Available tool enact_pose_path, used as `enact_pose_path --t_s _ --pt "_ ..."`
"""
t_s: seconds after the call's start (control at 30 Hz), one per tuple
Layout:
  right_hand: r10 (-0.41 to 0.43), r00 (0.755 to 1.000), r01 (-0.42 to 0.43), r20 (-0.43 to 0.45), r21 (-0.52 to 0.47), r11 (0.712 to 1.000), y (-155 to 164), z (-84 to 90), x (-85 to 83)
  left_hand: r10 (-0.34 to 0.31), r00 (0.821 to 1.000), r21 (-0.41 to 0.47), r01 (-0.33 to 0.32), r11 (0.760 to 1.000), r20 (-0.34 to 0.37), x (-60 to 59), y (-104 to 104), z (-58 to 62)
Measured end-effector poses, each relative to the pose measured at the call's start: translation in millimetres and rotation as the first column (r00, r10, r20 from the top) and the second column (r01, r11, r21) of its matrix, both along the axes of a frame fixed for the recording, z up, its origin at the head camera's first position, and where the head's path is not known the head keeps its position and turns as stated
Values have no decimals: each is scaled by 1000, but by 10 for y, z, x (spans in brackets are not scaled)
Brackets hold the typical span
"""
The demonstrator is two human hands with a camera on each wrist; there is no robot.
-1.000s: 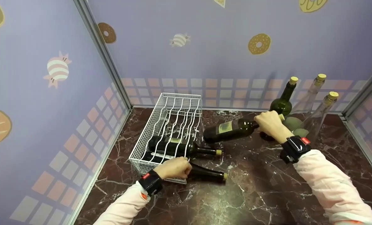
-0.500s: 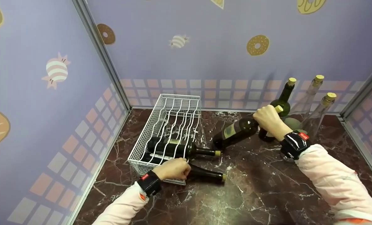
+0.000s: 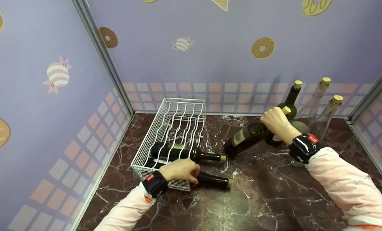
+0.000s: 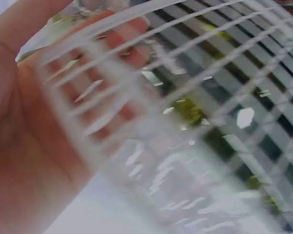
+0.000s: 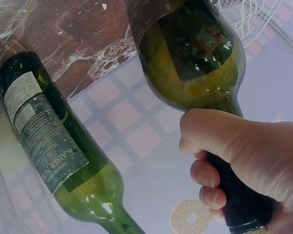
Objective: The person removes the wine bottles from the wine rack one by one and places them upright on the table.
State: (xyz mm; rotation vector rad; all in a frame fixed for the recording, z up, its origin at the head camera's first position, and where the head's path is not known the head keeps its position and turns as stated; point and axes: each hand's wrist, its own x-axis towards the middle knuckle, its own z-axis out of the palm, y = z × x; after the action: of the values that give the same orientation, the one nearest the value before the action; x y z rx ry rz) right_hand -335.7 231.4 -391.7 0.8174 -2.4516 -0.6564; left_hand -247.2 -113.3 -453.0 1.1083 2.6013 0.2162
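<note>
grasping the tilted bottle [image 3: 248, 136] by its neck, the right hand [image 3: 277, 122] stands beyond a strip of counter [image 3: 217, 133] from the rack [image 3: 150, 137]; the left hand [image 3: 179, 170] is at its near edge, grip unclear.

Left forearm [image 3: 125, 210]: sleeved, extends from 7 o'clock in the head view, directed toward 1 to 2. Left hand [image 3: 180, 169]: just past 6 o'clock, back uppermost, fingers bent; hold cannot be determined, wrist view blurred. Right forearm [image 3: 342, 184]: sleeved, extends from 4 o'clock, directed toward 10 to 11. Right hand [image 3: 277, 121]: 3 o'clock, back uppermost, fingers [image 5: 205, 174] curled in a grip.
</note>
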Motion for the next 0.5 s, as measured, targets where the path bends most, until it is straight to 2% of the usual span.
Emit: enact_pose_path --t_s 0.13,0.27,0.4,0.5 --pt "-3 1000 3 5 5 1000 -29 31 28 13 996 17 -12 1000 -86 -44 195 197" --pt "4 1000 -4 8 11 1000 -50 52 50 0 981 42 8 999 -193 -102 461 332" --pt "2 1000 -2 10 18 1000 -61 64 63 -6 959 45 20 999 -283 -187 697 378" --pt "0 1000 0 10 16 1000 -76 62 65 26 947 51 -11 999 -319 -286 822 360"
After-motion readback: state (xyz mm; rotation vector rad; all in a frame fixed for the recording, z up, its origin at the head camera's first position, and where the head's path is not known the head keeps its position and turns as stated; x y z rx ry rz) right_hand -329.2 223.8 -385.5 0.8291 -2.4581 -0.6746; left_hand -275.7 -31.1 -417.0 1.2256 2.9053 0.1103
